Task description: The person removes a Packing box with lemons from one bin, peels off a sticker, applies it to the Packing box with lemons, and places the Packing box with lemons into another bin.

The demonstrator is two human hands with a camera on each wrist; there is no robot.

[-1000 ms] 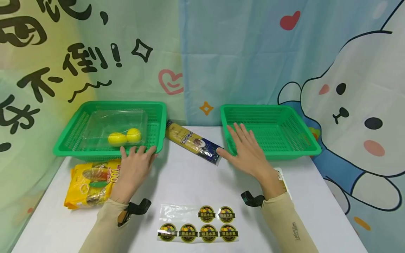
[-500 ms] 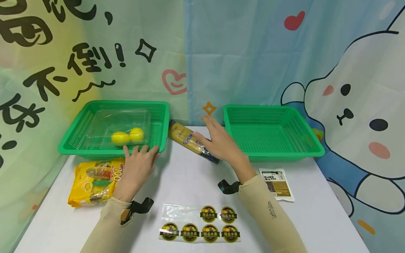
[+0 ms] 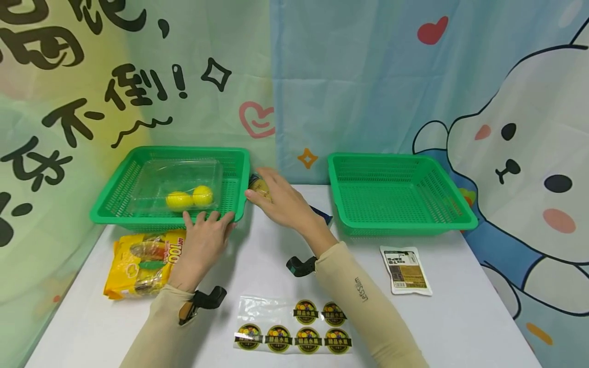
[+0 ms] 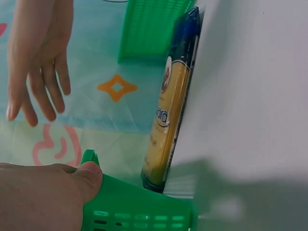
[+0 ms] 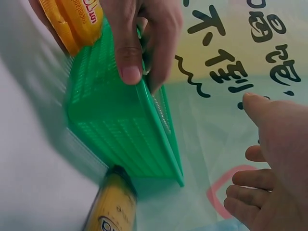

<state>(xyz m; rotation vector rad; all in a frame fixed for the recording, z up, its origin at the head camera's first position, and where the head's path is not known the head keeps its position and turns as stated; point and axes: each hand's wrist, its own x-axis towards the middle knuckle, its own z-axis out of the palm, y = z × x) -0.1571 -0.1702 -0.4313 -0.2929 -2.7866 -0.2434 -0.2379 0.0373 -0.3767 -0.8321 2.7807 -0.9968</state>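
Note:
My left hand (image 3: 202, 245) grips the front rim of the left green basket (image 3: 98, 217); in the right wrist view its thumb (image 5: 129, 67) lies outside the rim, fingers over the inner side. That basket holds a clear plastic box (image 3: 184, 171) with two yellow, lemon-like fruits (image 3: 202, 196). My right hand (image 3: 285, 202) hovers with loosely extended fingers between the baskets, near the left basket's right end. In the head view it partly hides a yellow and dark-blue pasta-like packet (image 4: 168, 110). The left wrist view shows this hand (image 4: 43, 62) holding nothing, apart from packet and basket.
A second green basket (image 3: 405, 225) stands at the right. A yellow snack bag (image 3: 142, 266) lies before the left basket. A white-and-brown pouch (image 3: 406, 271) lies at right. A clear sheet of round stickers (image 3: 262, 309) lies at the table's front. A printed curtain (image 3: 368, 76) hangs behind.
My right hand has moved left, from the right basket's edge across the packet to near the left basket. My left hand keeps its hold on the rim. The head view has shifted slightly.

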